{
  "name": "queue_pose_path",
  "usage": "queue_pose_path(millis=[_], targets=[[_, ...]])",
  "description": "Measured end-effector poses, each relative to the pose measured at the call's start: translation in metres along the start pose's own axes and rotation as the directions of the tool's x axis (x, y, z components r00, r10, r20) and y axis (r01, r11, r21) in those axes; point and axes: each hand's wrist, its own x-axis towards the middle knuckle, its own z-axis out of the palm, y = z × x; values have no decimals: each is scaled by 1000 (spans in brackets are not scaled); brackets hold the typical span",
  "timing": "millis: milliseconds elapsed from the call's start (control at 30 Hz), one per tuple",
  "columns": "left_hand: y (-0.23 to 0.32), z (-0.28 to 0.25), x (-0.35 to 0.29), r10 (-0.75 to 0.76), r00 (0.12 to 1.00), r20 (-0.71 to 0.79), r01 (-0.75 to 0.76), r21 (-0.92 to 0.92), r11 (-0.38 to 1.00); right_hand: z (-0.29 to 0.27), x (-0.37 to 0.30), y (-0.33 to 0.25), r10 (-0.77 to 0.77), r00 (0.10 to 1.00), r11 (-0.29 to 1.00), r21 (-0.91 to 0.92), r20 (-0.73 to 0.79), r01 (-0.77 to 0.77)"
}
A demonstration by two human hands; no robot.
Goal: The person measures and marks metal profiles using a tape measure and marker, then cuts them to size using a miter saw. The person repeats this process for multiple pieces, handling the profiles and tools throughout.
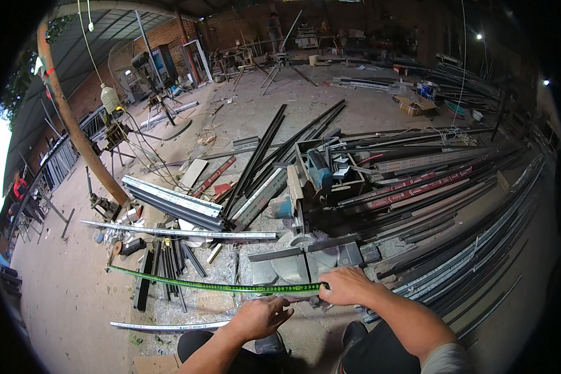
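A green and yellow tape measure blade (212, 285) stretches from the lower left across to my right hand (346, 285), which pinches its end by the base of a grey chop saw (305, 249). My left hand (260, 316) rests just below the blade, fingers curled on a thin metal strip (168, 325) that runs left along the ground. Whether it grips the strip I cannot tell for sure. The saw's blue motor (320, 171) stands behind its base.
Black and red metal profiles (430, 187) are heaped to the right. A grey bundle (171, 202) and short black offcuts (168, 262) lie left. A rusty post (75, 124) rises at left. Workshop machines stand behind; a person in red (20, 187) is at far left.
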Motion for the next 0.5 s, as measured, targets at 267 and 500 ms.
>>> queue_pose_path(millis=[267,500], targets=[[2,0,0,32,999,-31,-31,12,999,3,0,3,-2,1000,1000,2,-11,2],[2,1,0,51,997,-58,-49,40,998,2,-1,2,-1,1000,1000,-8,-6,1]])
